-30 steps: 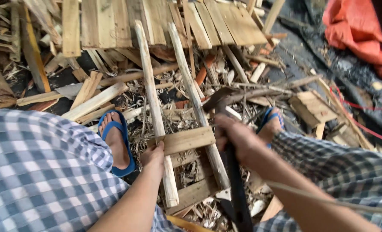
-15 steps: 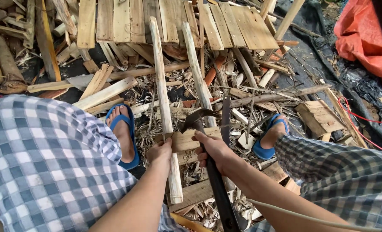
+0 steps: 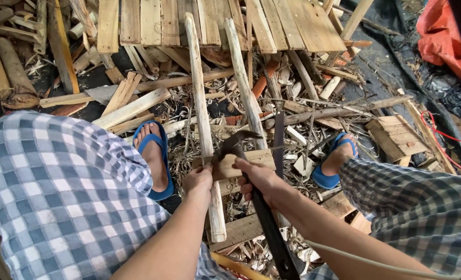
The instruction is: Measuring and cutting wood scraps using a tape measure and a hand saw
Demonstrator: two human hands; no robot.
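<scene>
Splintered scrap wood littered the ground (image 3: 85,98). I saw my left hand (image 3: 198,181) closed on the pale wooden slat frame (image 3: 205,135), steadying it, while my right hand (image 3: 259,179) gripped the black claw hammer (image 3: 264,228), claw seemingly hooked at a crosspiece (image 3: 241,163).

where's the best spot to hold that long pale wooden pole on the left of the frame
Take the long pale wooden pole near its close end, from the left, beside the left hand. That stretch is bare and round; the right hand and dark claw hammer crowd the right side.

Rough pale wood slats (image 3: 203,114); dark, seemingly metal claw bar (image 3: 261,212).
</scene>
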